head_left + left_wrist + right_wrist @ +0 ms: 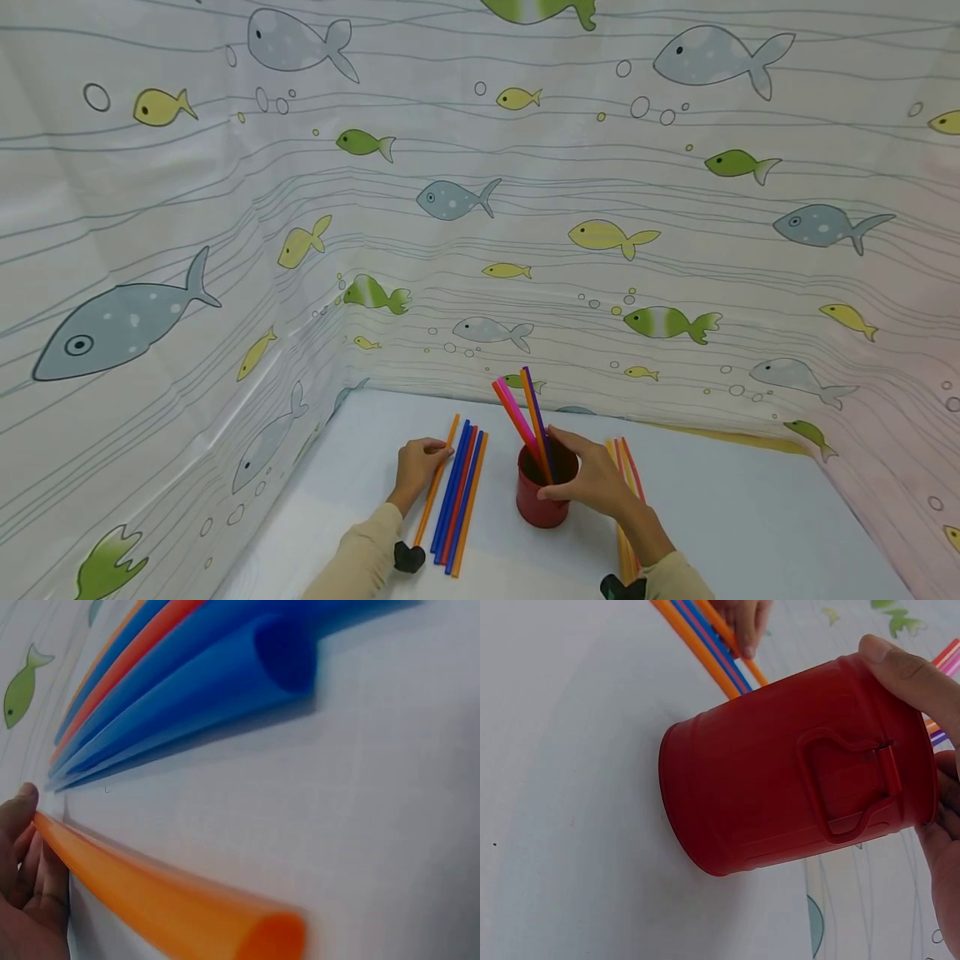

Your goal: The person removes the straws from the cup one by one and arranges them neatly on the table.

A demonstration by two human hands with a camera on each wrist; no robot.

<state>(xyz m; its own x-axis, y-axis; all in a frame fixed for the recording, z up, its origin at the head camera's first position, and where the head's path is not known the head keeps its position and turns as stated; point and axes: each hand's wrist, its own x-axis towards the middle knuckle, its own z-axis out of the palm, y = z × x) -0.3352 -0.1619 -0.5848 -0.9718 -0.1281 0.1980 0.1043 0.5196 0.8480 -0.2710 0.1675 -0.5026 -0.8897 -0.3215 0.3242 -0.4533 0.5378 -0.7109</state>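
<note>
My left hand (418, 471) pinches an orange straw (429, 508) near its far end, beside a row of blue, red and orange straws (459, 504) on the white table. In the left wrist view the orange straw's (165, 900) open, hollow end faces the camera. With thumb and fingers spread about its rim, my right hand (596, 477) holds a red can (542, 510). Several straws (517, 417), in red, pink, orange and purple, lean inside the can. A folded wire handle (847, 787) shows on the can's side in the right wrist view.
Right of the can, partly behind my right arm, lie yellow, orange and red straws (624, 467). A fish-printed curtain (562, 292) surrounds the white table (720, 500) at the back and sides.
</note>
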